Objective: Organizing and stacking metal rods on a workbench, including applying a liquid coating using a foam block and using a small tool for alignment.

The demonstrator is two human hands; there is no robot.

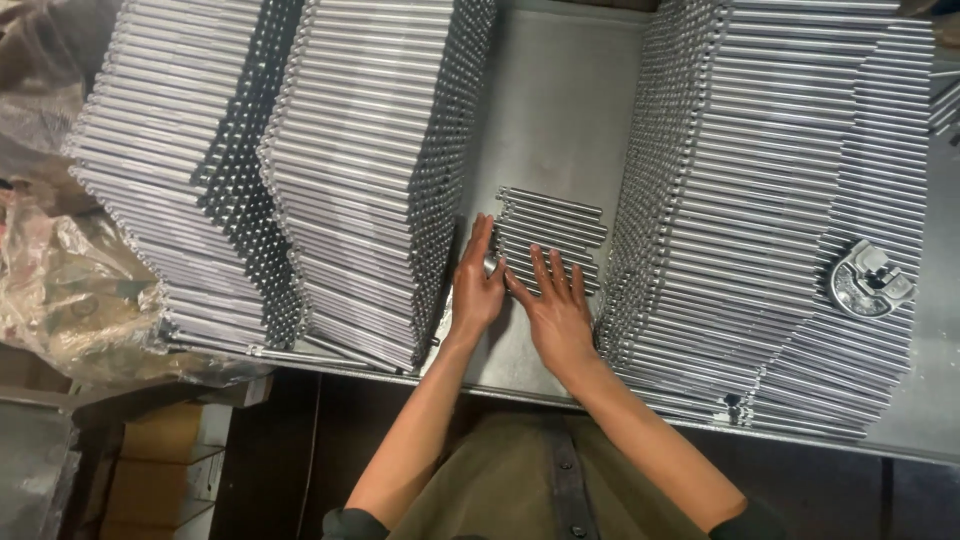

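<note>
A small flat row of metal rods (550,240) lies on the bare strip of the grey worktop (560,110) between the tall stacks, each rod's long axis running left to right; the row sits just ahead of both hands; the right hand (557,310) rests flat with fingers spread on its near rods, gripping nothing; the left hand (476,285) presses open-palmed at the row's left ends, touching the right; the left rod stack (370,170) and right rod stack (740,220) flank them; a round metal fitting (872,280) rests on the right stack.
</note>
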